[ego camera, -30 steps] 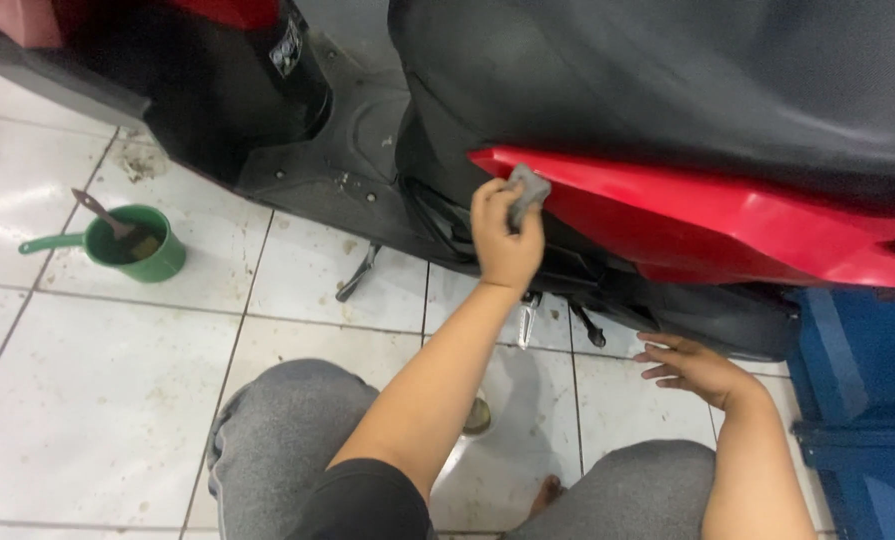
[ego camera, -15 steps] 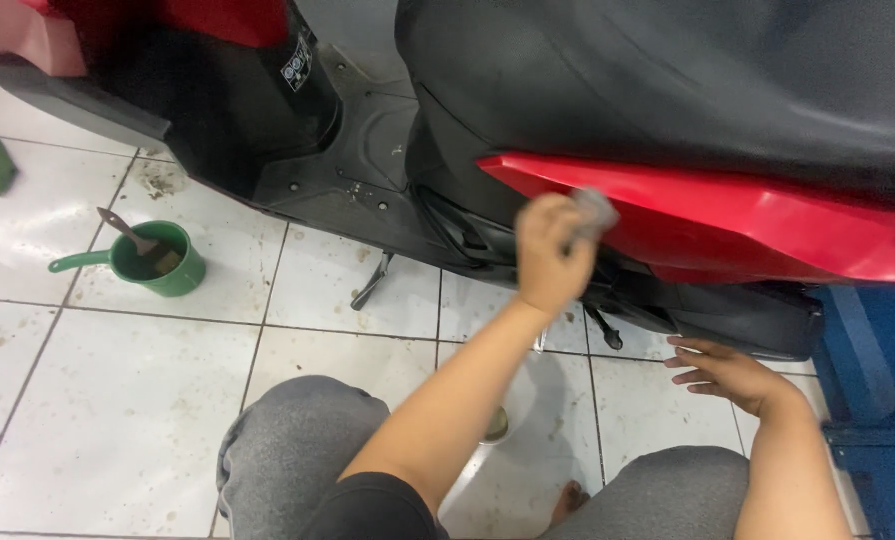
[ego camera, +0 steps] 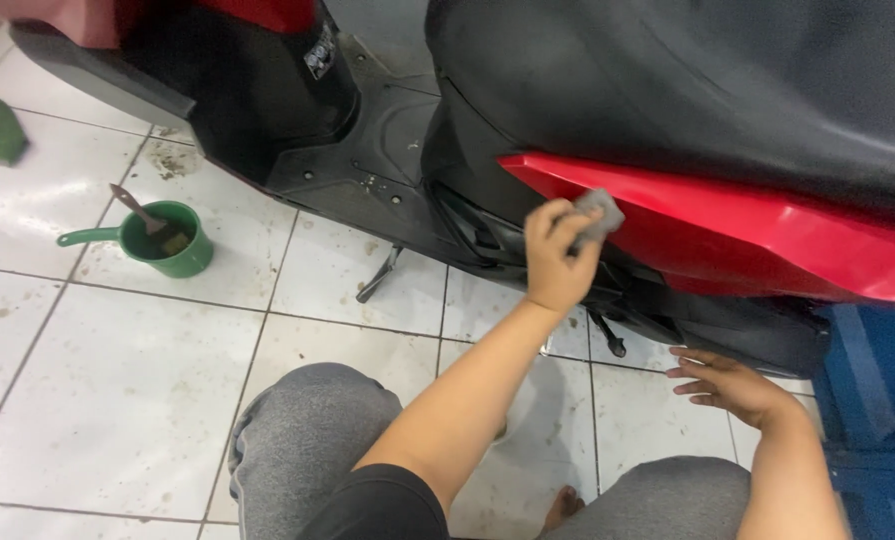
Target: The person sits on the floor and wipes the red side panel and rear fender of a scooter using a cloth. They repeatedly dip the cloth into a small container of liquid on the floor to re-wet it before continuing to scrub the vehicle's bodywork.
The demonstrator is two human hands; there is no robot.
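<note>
Now the left hand (ego camera: 557,255) clamps a grey sponge (ego camera: 599,213) against the scooter's red side panel (ego camera: 727,225); at five o'clock, the right hand (ego camera: 732,385) hovers open, fingers spread.

Side panel (ego camera: 727,225): we saw glossy red plastic, smooth.
Seat (ego camera: 687,90): matt black, faintly grained.
Footboard (ego camera: 387,150): dull black plastic, dusty.
Sponge (ego camera: 597,215): grey, soft-looking, coarse.
Dipper (ego camera: 162,240): green plastic.
Floor tiles (ego camera: 107,390): glazed white, shiny, dirt-speckled.
Trousers (ego camera: 307,440): grey knit cloth.
</note>
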